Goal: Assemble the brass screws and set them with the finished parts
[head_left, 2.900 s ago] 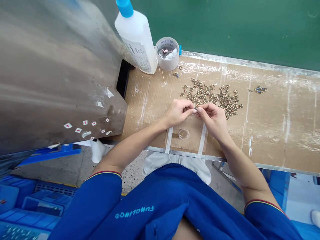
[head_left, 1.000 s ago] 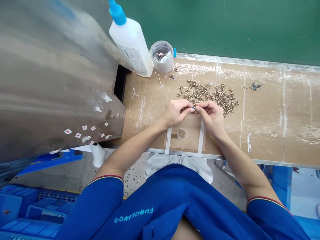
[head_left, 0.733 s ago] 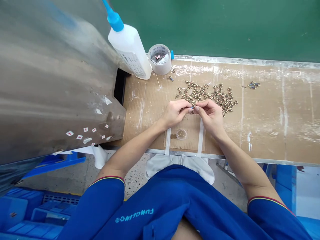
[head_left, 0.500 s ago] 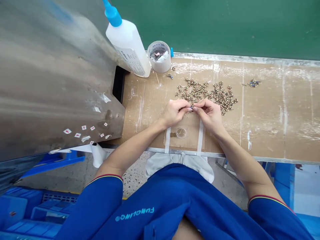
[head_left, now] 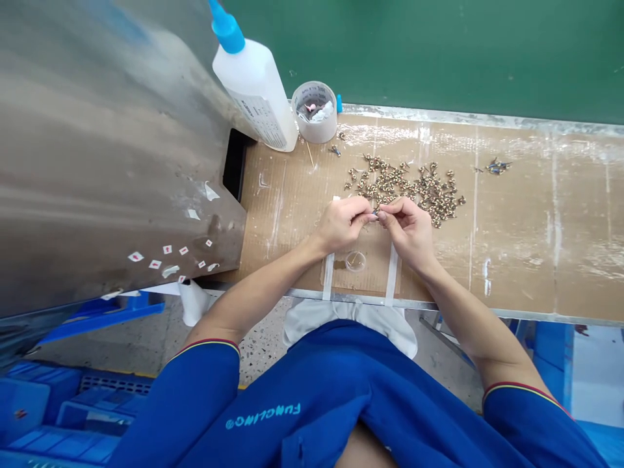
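Note:
My left hand and my right hand meet fingertip to fingertip over the cardboard-covered bench. Between them is a tiny metal part with a bit of blue on it, pinched from both sides; the fingers hide most of it. Just beyond lies a spread-out pile of small brass-coloured metal parts. Closer to my body, below the hands, a small round clear dish sits between two strips of white tape, with thin sticks or pins in it.
A white bottle with a blue nozzle stands at the back left, beside a tape-roll core holding scraps. A thin stick lies near them. Several blue-tipped parts lie at right. A metal cabinet borders the left side.
The view has shifted slightly. Both hands stay together at nearly the same spot, still pinching the small part, with only a slight movement of the fingers.

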The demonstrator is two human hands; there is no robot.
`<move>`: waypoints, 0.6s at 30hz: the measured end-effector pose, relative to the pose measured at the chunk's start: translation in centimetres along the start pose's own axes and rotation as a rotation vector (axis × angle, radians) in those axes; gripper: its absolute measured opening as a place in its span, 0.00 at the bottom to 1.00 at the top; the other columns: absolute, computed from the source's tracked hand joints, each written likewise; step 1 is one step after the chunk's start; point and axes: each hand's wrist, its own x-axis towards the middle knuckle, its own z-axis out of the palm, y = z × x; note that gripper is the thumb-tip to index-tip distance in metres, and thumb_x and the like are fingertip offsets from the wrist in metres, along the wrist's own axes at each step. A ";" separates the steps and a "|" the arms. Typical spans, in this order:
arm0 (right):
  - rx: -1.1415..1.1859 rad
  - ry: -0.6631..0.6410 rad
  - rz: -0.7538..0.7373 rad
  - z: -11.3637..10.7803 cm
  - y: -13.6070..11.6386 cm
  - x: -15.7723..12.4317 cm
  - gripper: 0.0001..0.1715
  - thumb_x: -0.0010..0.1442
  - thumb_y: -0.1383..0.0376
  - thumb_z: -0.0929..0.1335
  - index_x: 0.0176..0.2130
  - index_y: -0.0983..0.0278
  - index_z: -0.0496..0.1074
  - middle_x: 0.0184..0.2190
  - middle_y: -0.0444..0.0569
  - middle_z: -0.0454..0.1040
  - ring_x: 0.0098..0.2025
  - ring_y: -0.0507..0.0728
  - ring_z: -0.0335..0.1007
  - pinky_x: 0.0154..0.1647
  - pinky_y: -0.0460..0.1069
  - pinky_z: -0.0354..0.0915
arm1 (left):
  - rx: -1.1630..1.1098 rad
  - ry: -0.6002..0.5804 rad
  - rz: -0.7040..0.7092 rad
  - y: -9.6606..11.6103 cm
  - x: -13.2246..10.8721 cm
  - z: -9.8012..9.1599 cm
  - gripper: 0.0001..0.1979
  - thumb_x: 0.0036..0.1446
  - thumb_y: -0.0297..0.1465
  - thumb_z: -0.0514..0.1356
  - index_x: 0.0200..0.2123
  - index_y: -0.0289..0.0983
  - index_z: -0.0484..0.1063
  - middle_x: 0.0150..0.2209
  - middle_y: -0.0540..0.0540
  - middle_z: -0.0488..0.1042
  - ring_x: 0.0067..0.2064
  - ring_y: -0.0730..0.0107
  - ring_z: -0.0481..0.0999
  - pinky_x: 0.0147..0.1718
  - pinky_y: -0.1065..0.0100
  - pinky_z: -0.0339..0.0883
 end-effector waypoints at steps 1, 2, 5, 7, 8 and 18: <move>0.019 0.010 0.011 0.0 0.0 0.0 0.21 0.61 0.46 0.74 0.33 0.59 0.74 0.28 0.44 0.74 0.30 0.53 0.71 0.32 0.50 0.70 | 0.007 0.012 0.013 0.1 0.0 0.0 0.20 0.70 0.41 0.56 0.28 0.37 0.71 0.27 0.46 0.74 0.31 0.70 0.73 0.33 0.68 0.64; 0.045 0.018 0.020 0.0 0.0 0.0 0.21 0.60 0.45 0.74 0.34 0.59 0.74 0.29 0.44 0.75 0.30 0.53 0.72 0.33 0.51 0.72 | 0.012 0.021 0.023 0.2 0.0 -0.1 0.20 0.71 0.41 0.56 0.29 0.37 0.72 0.28 0.46 0.75 0.32 0.70 0.73 0.34 0.68 0.65; 0.105 0.029 0.023 -0.1 -0.1 0.1 0.24 0.59 0.42 0.75 0.36 0.59 0.76 0.32 0.45 0.78 0.33 0.55 0.76 0.37 0.52 0.77 | 0.004 0.031 0.038 0.4 0.2 -0.3 0.19 0.71 0.42 0.56 0.32 0.36 0.75 0.30 0.45 0.77 0.33 0.70 0.75 0.35 0.68 0.66; 0.112 0.033 0.020 -0.3 -0.1 0.2 0.24 0.59 0.42 0.75 0.39 0.58 0.77 0.34 0.46 0.79 0.34 0.55 0.78 0.39 0.53 0.78 | -0.014 0.033 0.036 0.5 0.4 -0.5 0.19 0.71 0.43 0.57 0.34 0.36 0.76 0.31 0.44 0.78 0.33 0.70 0.75 0.35 0.68 0.66; 0.108 0.038 0.020 -0.3 -0.2 0.2 0.23 0.60 0.42 0.75 0.40 0.58 0.78 0.35 0.46 0.80 0.35 0.56 0.78 0.39 0.53 0.78 | -0.022 0.031 0.033 0.5 0.4 -0.5 0.19 0.71 0.44 0.57 0.34 0.35 0.76 0.31 0.44 0.78 0.33 0.70 0.75 0.35 0.68 0.66; 0.059 0.010 -0.051 -0.4 0.3 0.4 0.16 0.62 0.49 0.74 0.36 0.59 0.77 0.33 0.46 0.78 0.36 0.56 0.76 0.39 0.52 0.75 | 0.066 -0.042 0.121 -0.6 0.4 -0.5 0.20 0.73 0.41 0.52 0.35 0.35 0.75 0.31 0.44 0.78 0.34 0.70 0.75 0.35 0.69 0.66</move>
